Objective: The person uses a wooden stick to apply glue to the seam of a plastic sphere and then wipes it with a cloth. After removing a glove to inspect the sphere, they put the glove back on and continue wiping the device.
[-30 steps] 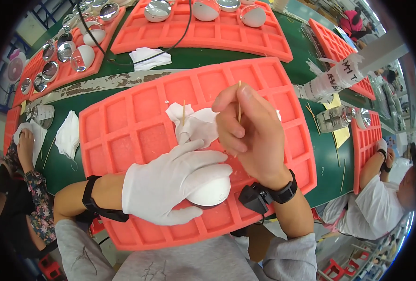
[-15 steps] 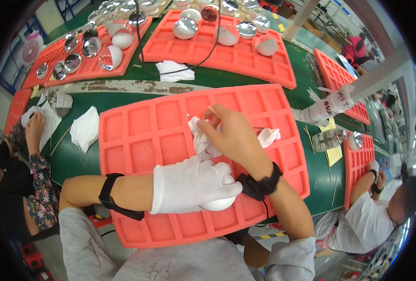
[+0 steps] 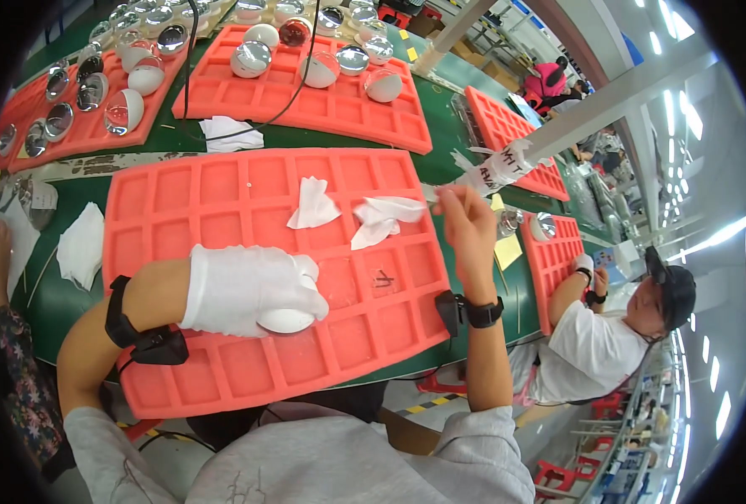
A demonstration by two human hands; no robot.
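Observation:
My left hand [image 3: 251, 286], in a white glove, is closed over a white rounded ball [image 3: 287, 321] above the red foam tray [image 3: 274, 361]. The ball's upper part is hidden under the fingers. My bare right hand [image 3: 472, 231] is raised beyond the tray's right edge, thumb and fingers pinched together. What they hold, if anything, is too small to make out. Two crumpled white cloths lie in the tray: one cloth [image 3: 312, 206] near its middle, the other cloth [image 3: 383, 218] nearer my right hand. Small dark marks [image 3: 382, 280] show in a compartment.
Red trays with clear, silvery and white balls [image 3: 251, 59] stand across the table. A dark cable [image 3: 301, 80] hangs over them. A wrapped post [image 3: 499, 168] and a glass jar [image 3: 509, 222] are beyond my right hand. Co-workers sit left and right, the right one in a cap [image 3: 671, 286].
My right hand has left the cloth and moved right, past the tray's edge. The cloths now lie loose in the tray. My view has turned right; my left hand still grips the ball.

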